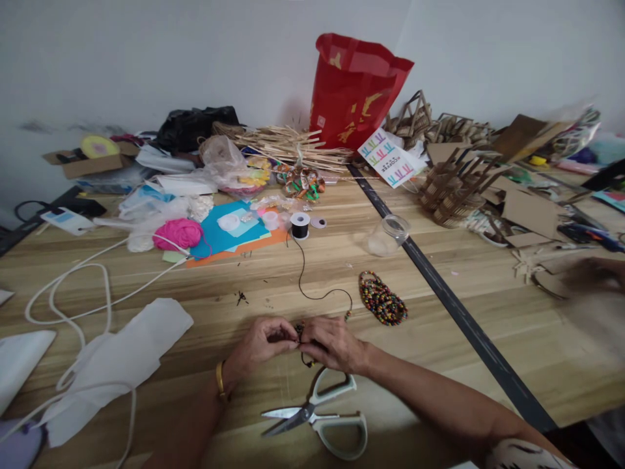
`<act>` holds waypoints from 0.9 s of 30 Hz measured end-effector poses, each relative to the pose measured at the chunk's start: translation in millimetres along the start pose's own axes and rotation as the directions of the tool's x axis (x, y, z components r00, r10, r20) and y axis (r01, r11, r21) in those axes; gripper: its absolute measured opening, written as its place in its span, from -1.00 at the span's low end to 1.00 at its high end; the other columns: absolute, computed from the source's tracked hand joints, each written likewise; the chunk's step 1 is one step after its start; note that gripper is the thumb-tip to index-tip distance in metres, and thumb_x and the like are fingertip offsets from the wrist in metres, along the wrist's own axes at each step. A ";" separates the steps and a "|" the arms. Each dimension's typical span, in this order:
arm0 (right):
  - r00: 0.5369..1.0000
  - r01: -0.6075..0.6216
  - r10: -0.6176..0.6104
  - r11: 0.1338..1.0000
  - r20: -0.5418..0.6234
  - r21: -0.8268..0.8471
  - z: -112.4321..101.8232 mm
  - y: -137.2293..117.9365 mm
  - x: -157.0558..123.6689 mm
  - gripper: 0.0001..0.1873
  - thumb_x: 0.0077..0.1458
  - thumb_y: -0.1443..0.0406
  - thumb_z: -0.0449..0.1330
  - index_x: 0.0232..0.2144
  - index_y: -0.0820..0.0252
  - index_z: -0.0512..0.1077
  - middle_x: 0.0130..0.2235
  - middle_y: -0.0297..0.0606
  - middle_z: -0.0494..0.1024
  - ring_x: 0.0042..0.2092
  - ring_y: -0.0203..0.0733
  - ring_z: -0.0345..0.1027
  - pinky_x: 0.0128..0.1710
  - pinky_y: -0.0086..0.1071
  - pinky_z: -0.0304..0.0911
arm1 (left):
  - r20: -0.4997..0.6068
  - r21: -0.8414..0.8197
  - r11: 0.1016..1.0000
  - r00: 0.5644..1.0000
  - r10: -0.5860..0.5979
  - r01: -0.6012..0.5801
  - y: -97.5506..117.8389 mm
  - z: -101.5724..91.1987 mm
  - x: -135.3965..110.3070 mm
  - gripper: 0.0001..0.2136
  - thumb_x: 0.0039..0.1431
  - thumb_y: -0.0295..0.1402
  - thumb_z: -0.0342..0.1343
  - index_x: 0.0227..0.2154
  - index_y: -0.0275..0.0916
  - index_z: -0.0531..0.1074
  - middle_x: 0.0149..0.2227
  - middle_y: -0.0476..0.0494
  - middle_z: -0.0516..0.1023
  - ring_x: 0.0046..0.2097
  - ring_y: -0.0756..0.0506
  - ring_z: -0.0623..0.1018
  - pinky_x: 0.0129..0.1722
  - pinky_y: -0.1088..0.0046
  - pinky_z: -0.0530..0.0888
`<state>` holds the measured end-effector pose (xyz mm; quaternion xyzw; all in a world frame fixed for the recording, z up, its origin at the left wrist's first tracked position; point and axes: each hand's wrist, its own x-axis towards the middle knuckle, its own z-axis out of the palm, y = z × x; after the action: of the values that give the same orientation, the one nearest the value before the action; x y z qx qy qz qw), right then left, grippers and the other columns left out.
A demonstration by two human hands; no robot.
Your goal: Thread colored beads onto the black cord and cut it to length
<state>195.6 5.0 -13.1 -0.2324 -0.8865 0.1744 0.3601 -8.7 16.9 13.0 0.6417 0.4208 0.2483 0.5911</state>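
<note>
My left hand (263,341) and my right hand (332,343) meet at the near middle of the wooden table (439,365), both pinched on a short strung piece of beads (299,330) on black cord. The black cord (312,294) runs from my fingers up to a small spool (299,225). A pile of strung multicoloured beads (382,299) lies just right of my right hand. Open scissors (319,413) with pale handles lie flat right below my hands.
White cloth (122,358) and a white cable (73,286) lie at the left. Pink yarn (178,232), blue paper (219,231), a clear jar (388,234), a red bag (354,91), sticks and cardboard crowd the back. Another person's blurred hand (593,273) is at the right.
</note>
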 end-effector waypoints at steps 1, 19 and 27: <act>1.000 0.001 -0.001 1.000 -0.005 0.005 0.0 -0.1 0.1 -0.95 0.21 0.34 0.09 -0.32 0.21 0.27 -0.41 -0.24 0.46 -0.36 -0.25 0.34 -0.34 -0.42 0.25 | -0.001 -0.003 1.000 1.000 -0.005 0.005 0.5 0.3 0.0 -0.93 -0.09 -0.42 0.22 -0.50 -0.32 0.50 -0.48 -0.08 0.56 -0.40 -0.04 0.49 -0.37 0.49 0.40; 0.999 0.008 -0.006 1.000 0.039 -0.029 -4.2 -2.8 3.2 -0.94 0.22 0.33 0.07 -0.30 0.22 0.31 -0.39 -0.22 0.45 -0.33 -0.24 0.34 -0.32 -0.40 0.26 | 0.009 0.066 0.994 0.996 0.083 -0.084 3.0 3.6 0.4 -0.90 -0.01 -0.38 0.18 -0.55 -0.29 0.49 -0.49 -0.06 0.54 -0.39 -0.04 0.47 -0.33 0.49 0.37; 0.999 0.010 -0.010 1.000 -0.034 0.000 -5.4 -2.1 5.7 -0.96 0.08 0.36 0.13 -0.35 0.20 0.30 -0.28 -0.17 0.48 -0.24 -0.20 0.33 -0.26 -0.34 0.27 | -0.021 -0.110 0.993 0.999 0.033 -0.035 4.8 -5.8 -0.4 -0.81 -0.02 -0.26 0.22 -0.53 -0.31 0.46 -0.46 -0.10 0.54 -0.35 -0.06 0.47 -0.28 0.44 0.38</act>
<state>195.2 7.1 -5.2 -0.2311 -0.8813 0.1685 0.3761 -12.5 20.0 18.7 0.6128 0.4009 0.2873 0.6174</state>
